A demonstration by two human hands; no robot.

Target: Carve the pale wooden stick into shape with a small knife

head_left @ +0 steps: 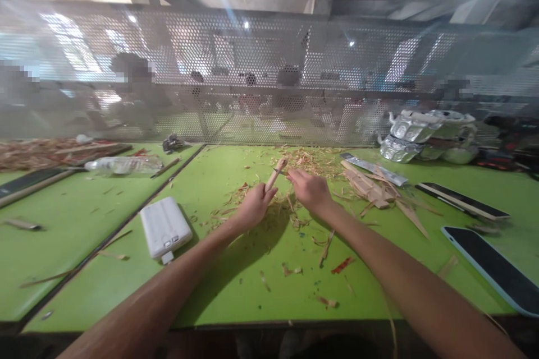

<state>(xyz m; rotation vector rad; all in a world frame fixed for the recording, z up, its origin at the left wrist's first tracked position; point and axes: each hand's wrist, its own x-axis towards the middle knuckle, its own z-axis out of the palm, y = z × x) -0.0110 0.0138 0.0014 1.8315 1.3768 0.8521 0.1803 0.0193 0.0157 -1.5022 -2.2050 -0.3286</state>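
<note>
Wooden stick [275, 173] — held tilted above the green table [236, 291], its lower end gripped in the closed left hand [254, 206]. The right hand [309, 189], fingers curled narrow, meets the stick's upper tip; what it holds cannot be told. Wood shavings [314, 158] lie just behind — a white power bank [165, 228] rests to the left.

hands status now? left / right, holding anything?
Left hand: closed around a wooden stick, which points up and away.
Right hand: fingers curled at the stick's tip; whether it grips something cannot be told.
</note>
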